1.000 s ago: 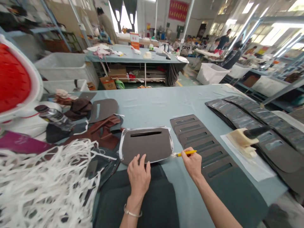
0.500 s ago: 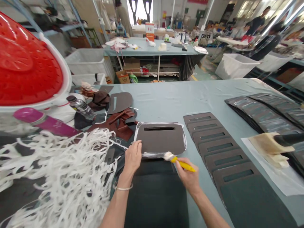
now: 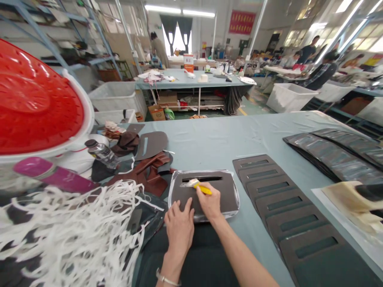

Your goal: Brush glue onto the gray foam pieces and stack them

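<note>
A dark grey panel with rounded corners and a long slot lies before me, a whitish glossy coating along its edges. My right hand grips a yellow-handled paintbrush; its pale bristles touch the panel just under the slot's left part, where a whitish smear shows. My left hand rests on the panel's lower left with fingers spread, holding nothing. Beneath the panel's near edge is black sheet material. To the right, several similar slotted panels overlap in a row.
White strips are heaped at left, near a purple flask, a plastic bottle and brown scraps. A red basin stands above them. At right are a glue-stained container and dark stacked pieces. People work farther back.
The brush has moved from the panel's lower edge up and left to beside the slot. My left hand has shifted from the left edge onto the panel's surface. The view has tilted upward.
</note>
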Action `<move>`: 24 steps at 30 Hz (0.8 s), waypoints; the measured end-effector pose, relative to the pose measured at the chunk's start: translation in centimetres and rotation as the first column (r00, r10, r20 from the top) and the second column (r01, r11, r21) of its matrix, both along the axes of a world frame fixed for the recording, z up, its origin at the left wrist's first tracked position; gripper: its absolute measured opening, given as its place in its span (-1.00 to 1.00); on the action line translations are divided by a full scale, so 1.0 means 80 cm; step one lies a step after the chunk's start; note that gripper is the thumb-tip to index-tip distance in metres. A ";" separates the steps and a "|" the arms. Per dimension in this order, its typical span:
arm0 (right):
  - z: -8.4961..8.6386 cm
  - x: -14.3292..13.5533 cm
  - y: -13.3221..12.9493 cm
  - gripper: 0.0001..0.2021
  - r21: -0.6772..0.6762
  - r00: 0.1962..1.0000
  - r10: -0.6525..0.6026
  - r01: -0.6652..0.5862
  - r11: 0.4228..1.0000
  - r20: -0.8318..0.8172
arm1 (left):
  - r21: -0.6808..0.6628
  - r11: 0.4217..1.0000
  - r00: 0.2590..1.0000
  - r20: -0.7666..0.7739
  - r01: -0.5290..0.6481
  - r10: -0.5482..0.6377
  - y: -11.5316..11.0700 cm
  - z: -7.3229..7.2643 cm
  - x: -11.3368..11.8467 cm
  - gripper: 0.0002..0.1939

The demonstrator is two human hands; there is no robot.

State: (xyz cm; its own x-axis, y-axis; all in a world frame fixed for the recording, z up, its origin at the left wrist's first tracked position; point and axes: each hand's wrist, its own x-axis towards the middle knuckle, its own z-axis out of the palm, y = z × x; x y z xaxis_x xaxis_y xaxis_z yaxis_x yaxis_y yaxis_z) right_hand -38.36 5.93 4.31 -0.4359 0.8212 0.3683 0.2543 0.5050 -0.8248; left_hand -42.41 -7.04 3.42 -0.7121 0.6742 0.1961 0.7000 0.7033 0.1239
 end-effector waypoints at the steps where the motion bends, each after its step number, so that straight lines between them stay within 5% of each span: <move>1: -0.003 0.021 0.016 -0.83 0.026 0.992 -0.118 0.117 0.993 0.033 | 0.013 1.000 1.000 -0.002 -0.004 0.004 0.000 -0.002 0.000 -0.60; 3: -0.002 0.057 0.042 -0.83 0.102 0.923 -0.377 0.369 0.924 0.074 | 0.029 1.000 1.000 -0.002 -0.002 0.002 0.002 -0.004 0.001 -0.59; 5: 0.004 0.065 0.049 -0.84 0.149 0.881 -0.470 0.459 0.876 0.050 | 0.029 1.000 1.000 -0.005 0.004 -0.004 0.006 -0.004 0.003 -0.60; 10: 0.011 -0.028 0.006 -0.85 0.118 0.999 0.002 0.003 0.993 -0.044 | -0.002 1.000 0.999 -0.037 0.029 -0.029 0.008 -0.002 0.001 -0.62; 13: 0.001 -0.045 0.011 -0.85 0.091 0.999 0.026 -0.028 0.996 0.019 | 0.002 0.999 0.997 -0.051 0.050 -0.050 0.004 -0.006 -0.002 -0.61; 16: -0.006 0.010 0.054 -0.84 0.125 0.974 -0.204 0.191 0.974 0.099 | 0.024 0.999 0.998 -0.047 0.041 -0.040 0.003 -0.007 -0.003 -0.61; 19: -0.008 0.086 0.097 -0.80 0.180 0.894 -0.436 0.414 0.892 0.105 | 0.045 0.999 1.000 -0.021 -0.021 0.022 0.013 0.001 0.000 -0.63; 22: -0.014 0.133 0.113 -0.71 0.165 0.863 -0.479 0.455 0.875 0.160 | 0.094 0.995 0.993 0.114 -0.044 0.034 0.041 0.011 0.007 -0.67; 24: -0.021 0.145 0.108 -0.65 0.098 0.875 -0.422 0.411 0.906 0.239 | 0.212 0.977 0.948 0.310 0.001 -0.068 0.070 0.013 0.014 -0.68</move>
